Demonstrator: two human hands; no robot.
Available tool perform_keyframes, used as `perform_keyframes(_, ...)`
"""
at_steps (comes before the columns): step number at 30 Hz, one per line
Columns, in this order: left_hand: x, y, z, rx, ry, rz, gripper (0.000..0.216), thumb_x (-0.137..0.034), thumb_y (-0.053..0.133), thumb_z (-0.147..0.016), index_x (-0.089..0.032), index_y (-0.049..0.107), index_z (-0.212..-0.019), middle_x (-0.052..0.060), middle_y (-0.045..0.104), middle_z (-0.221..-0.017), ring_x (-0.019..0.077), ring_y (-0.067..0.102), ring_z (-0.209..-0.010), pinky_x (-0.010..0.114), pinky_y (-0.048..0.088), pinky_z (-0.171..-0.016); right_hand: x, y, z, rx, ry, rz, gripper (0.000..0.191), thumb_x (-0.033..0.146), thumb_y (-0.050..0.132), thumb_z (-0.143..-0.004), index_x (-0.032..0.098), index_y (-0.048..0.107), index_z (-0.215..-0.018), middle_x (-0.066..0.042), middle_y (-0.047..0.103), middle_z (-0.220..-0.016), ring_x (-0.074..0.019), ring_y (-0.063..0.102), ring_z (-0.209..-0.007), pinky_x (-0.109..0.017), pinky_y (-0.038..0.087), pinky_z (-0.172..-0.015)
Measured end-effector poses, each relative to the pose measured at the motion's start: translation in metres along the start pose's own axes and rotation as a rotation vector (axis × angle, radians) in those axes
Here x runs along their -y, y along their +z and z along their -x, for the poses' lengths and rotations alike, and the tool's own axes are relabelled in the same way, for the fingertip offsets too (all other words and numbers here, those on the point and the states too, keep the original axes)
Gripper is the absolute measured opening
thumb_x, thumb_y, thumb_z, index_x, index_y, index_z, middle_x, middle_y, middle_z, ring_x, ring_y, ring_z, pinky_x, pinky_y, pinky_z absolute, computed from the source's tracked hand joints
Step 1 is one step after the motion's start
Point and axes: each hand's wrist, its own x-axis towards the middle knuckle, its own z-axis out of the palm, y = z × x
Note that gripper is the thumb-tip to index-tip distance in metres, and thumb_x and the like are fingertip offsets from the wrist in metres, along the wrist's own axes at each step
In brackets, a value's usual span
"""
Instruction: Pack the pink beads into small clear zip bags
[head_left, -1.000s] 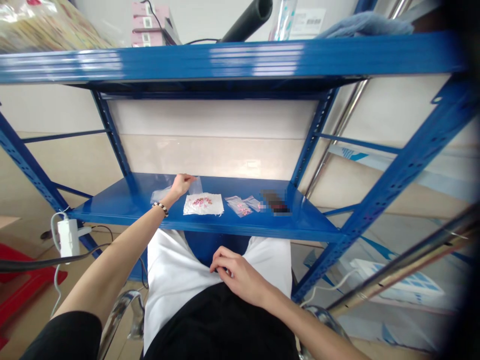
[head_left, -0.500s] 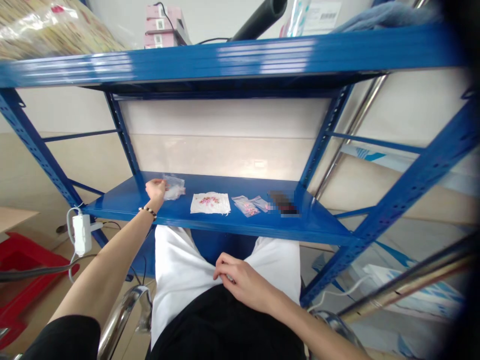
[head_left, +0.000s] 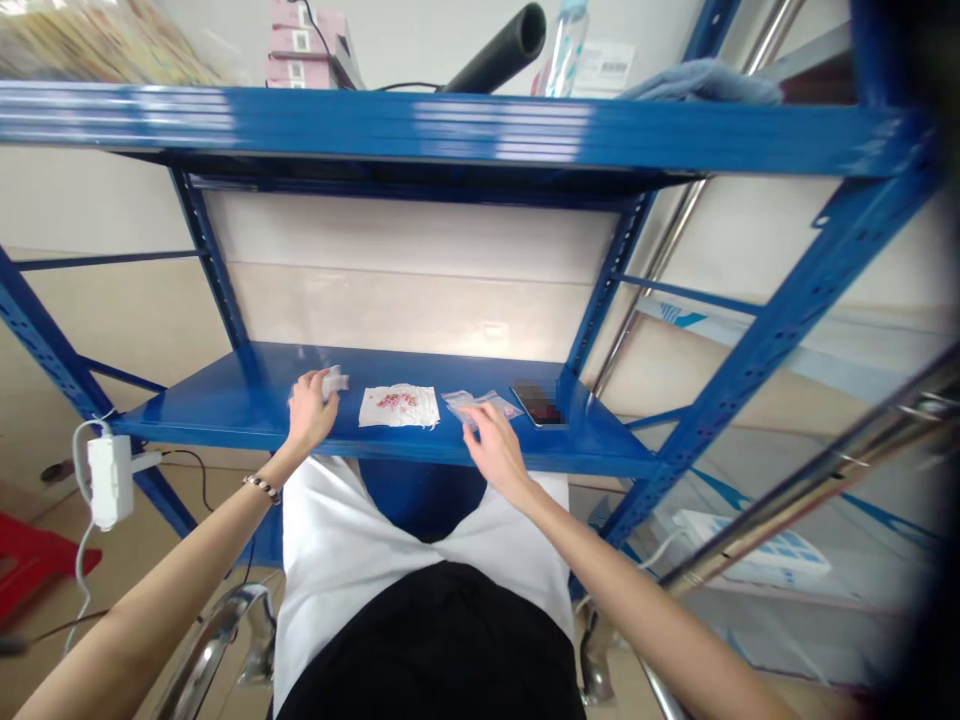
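The left hand (head_left: 311, 412) curves over the clear bags (head_left: 335, 381), which show beneath and just right of its fingers; whether it pinches them, I cannot tell. The right hand (head_left: 496, 445), fingers bent, covers part of the small bags (head_left: 504, 404), its grip unclear; pink beads (head_left: 396, 402) on a white sheet (head_left: 428, 408) lie between both hands

A blue metal shelving unit (head_left: 337, 130) stands on beige floor (head_left: 234, 690) before a pale, glossy wall (head_left: 420, 235).

Left hand (head_left: 311, 408) and right hand (head_left: 495, 438) flank a white sheet (head_left: 422, 408).
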Motion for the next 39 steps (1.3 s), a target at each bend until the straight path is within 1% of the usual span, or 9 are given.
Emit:
perform_keyframes(5, -0.06, -0.009, 0.047, 0.247, 0.237, 0.378, 0.049, -0.022, 0.046, -0.084, -0.023, 0.047, -0.133, 0.011, 0.053, -0.128, 0.026, 0.053, -0.118, 0.04, 0.045, -0.097, -0.058, 0.007, -0.054, 0.117, 0.285, 0.064, 0.042, 0.036, 0.057, -0.089, 0.018, 0.06, -0.127, -0.006, 0.069, -0.09, -0.0206, 0.064, -0.092, -0.028, 0.046, -0.082)
perform_keyframes(8, -0.09, -0.012, 0.084, 0.407, 0.307, 0.481, 0.05, -0.021, 0.048, -0.084, -0.027, 0.046, -0.133, 0.01, 0.053, -0.128, 0.025, 0.054, -0.116, 0.039, 0.047, -0.094, -0.066, 0.014, -0.061, 0.215, 0.32, 0.073, 0.036, 0.043, 0.059, -0.088, 0.021, 0.07, -0.115, -0.006, 0.073, -0.086, -0.0209, 0.067, -0.088, -0.026, 0.046, -0.076)
perform_keyframes(12, -0.111, -0.013, 0.116, 0.496, 0.342, 0.555, 0.051, -0.017, 0.048, -0.082, -0.028, 0.049, -0.132, 0.01, 0.055, -0.124, 0.025, 0.054, -0.117, 0.04, 0.046, -0.097, -0.059, 0.022, -0.051, 0.169, 0.346, 0.086, 0.029, 0.041, 0.058, -0.089, 0.023, 0.076, -0.102, -0.006, 0.075, -0.092, -0.0201, 0.067, -0.087, -0.024, 0.044, -0.072)
perform_keyframes(19, -0.097, 0.004, 0.117, 0.532, 0.162, 0.657, 0.042, -0.021, 0.049, -0.083, -0.027, 0.054, -0.125, 0.009, 0.062, -0.115, 0.0226, 0.06, -0.109, 0.036, 0.05, -0.087, -0.05, 0.014, -0.056, -0.07, 0.332, -0.061, 0.033, 0.04, 0.054, -0.09, 0.019, 0.077, -0.099, -0.007, 0.072, -0.079, -0.0194, 0.062, -0.078, -0.027, 0.044, -0.074)
perform_keyframes(24, -0.099, 0.001, 0.11, 0.556, 0.013, 0.79, 0.035, -0.037, 0.047, -0.091, -0.025, 0.057, -0.122, 0.01, 0.066, -0.113, 0.0218, 0.063, -0.103, 0.034, 0.052, -0.083, -0.01, 0.0, -0.04, -0.282, 0.287, -0.558, 0.037, 0.045, 0.057, -0.086, 0.018, 0.075, -0.102, -0.007, 0.07, -0.091, -0.0183, 0.058, -0.077, -0.028, 0.044, -0.068)
perform_keyframes(29, -0.112, -0.016, 0.12, 0.544, -0.111, 0.938, 0.047, -0.046, 0.05, -0.09, -0.021, 0.056, -0.13, 0.011, 0.066, -0.117, 0.0239, 0.063, -0.105, 0.03, 0.054, -0.075, 0.044, 0.005, 0.039, -0.103, 0.521, -1.077, 0.026, 0.039, 0.061, -0.081, 0.018, 0.07, -0.094, -0.007, 0.069, -0.104, -0.0183, 0.061, -0.083, -0.025, 0.044, -0.06)
perform_keyframes(32, -0.108, -0.018, 0.137, 0.641, -0.178, 1.0, 0.045, -0.048, 0.054, -0.088, -0.017, 0.063, -0.12, 0.011, 0.069, -0.109, 0.0241, 0.063, -0.099, 0.029, 0.053, -0.069, 0.056, 0.014, 0.077, 0.071, 0.732, -1.329, 0.021, 0.034, 0.056, -0.083, 0.018, 0.065, -0.092, -0.007, 0.068, -0.097, -0.0176, 0.062, -0.08, -0.026, 0.047, -0.063)
perform_keyframes(36, -0.094, -0.006, 0.153, 0.807, -0.291, 1.064, 0.034, -0.048, 0.063, -0.083, -0.015, 0.07, -0.084, 0.008, 0.069, -0.082, 0.0189, 0.063, -0.078, 0.027, 0.049, -0.063, 0.051, 0.03, 0.086, 0.257, 0.931, -1.504, 0.02, 0.033, 0.051, -0.086, 0.015, 0.06, -0.09, -0.004, 0.062, -0.071, -0.0142, 0.058, -0.059, -0.026, 0.045, -0.055)
perform_keyframes(39, -0.089, 0.004, 0.152, 0.823, -0.393, 1.117, 0.032, -0.046, 0.068, -0.08, -0.014, 0.069, -0.078, 0.007, 0.067, -0.075, 0.0159, 0.061, -0.071, 0.025, 0.046, -0.061, 0.04, 0.042, 0.078, 0.28, 1.023, -1.459, 0.018, 0.031, 0.051, -0.085, 0.015, 0.059, -0.086, 0.0, 0.055, -0.059, -0.0122, 0.054, -0.051, -0.023, 0.04, -0.049)
